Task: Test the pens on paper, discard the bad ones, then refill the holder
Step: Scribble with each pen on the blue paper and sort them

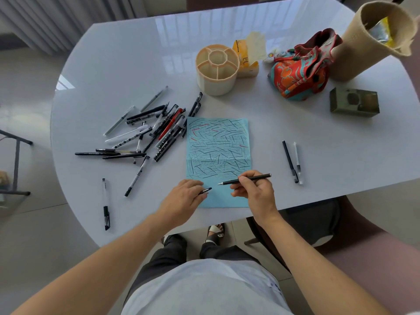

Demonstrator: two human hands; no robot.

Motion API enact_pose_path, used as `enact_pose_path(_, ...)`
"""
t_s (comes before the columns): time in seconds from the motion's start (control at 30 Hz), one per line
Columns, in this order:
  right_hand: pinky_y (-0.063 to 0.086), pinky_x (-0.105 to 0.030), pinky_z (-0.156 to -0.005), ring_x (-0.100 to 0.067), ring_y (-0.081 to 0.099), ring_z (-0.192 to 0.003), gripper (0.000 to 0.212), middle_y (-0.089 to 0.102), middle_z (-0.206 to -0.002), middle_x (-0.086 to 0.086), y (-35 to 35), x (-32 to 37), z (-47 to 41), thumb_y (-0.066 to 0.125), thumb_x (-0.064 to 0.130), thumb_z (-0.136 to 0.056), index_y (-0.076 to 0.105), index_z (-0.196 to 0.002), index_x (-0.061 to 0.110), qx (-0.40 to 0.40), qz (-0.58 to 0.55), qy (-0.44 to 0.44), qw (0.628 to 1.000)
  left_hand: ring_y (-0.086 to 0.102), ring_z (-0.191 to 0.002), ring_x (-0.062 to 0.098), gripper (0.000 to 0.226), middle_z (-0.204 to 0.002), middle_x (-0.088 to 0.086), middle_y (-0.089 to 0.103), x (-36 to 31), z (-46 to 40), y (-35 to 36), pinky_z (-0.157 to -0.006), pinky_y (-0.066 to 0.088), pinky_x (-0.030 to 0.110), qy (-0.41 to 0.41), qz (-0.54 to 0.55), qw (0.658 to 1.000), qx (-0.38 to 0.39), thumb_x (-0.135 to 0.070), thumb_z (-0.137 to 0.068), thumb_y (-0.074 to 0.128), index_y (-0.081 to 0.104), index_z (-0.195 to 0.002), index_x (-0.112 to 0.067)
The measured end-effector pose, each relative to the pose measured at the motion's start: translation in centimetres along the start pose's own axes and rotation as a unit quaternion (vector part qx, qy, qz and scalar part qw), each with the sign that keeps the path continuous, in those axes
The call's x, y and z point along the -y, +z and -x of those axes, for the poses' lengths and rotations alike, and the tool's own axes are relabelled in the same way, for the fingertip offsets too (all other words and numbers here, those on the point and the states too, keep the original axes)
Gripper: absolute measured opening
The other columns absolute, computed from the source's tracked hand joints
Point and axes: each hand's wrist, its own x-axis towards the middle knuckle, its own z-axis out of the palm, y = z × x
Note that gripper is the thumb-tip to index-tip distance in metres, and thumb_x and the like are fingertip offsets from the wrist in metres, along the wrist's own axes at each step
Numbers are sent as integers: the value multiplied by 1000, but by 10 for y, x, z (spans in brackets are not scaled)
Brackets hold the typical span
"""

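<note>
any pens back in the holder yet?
No. The holder has all its compartments empty, and the pens lie on the table to its left.

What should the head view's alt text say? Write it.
A person's right hand holds an uncapped black pen over scribble-covered blue paper while the left hand holds its cap. Loose pens lie left of the paper, beside an empty beige holder.

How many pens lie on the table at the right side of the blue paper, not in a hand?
2. A black pen and a clear pen lie side by side on the table, right of the blue paper, apart from the right hand. None seems hidden there.
</note>
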Motion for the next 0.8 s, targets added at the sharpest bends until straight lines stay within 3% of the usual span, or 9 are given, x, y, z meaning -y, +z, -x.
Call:
enact_pose_path(0.17,61,-30,-64,-27,72,-67,9,73,-78,-19,5,-3,5,59,7,-100,64,-93,6,41,28,-27,998,50,-121,15,38,-129,-4,62,-4,3,-1,-100,37,25,-1,20,1000,-5,-45,-102,42,69,-111,-20)
enact_pose_path(0.37,62,-34,-68,-17,74,-69,9,74,-76,3,3,-17,-13,60,28,-94,67,-88,28,-82,177,-110,975,52,-123,21,28,-129,0,61,6,9,0,-103,37,29,4,-20,1000,1,-35,-102,50,69,-104,-14)
enact_pose_path(0.5,59,-23,-76,-4,71,-83,10,72,-88,22,14,-34,-18,63,20,-96,72,-97,26,33,306,-167,937,51,-126,24,28,-133,2,58,8,9,1,-106,40,34,2,-38,999,8,-34,-102,51,70,-106,-14)
enact_pose_path(0.6,58,-24,-81,-3,70,-87,11,74,-94,12,14,-41,-19,64,16,-96,73,-102,16,31,343,-195,918,50,-127,24,29,-136,2,57,7,10,2,-106,40,35,-4,-35,999,9,-34,-101,51,70,-108,-14)
enact_pose_path(0.73,57,-19,-79,8,65,-85,12,70,-93,11,2,-42,-22,63,16,-97,73,-103,15,-19,353,-189,916,49,-128,22,30,-137,1,56,9,13,3,-107,39,34,-5,-34,999,11,-35,-102,49,71,-107,-15)
enact_pose_path(0.8,58,-20,-79,3,68,-85,12,71,-93,10,2,-41,-21,61,20,-98,72,-102,18,-24,343,-185,921,50,-127,22,30,-137,0,56,9,13,3,-106,40,34,-5,-33,999,8,-35,-102,49,71,-106,-15)
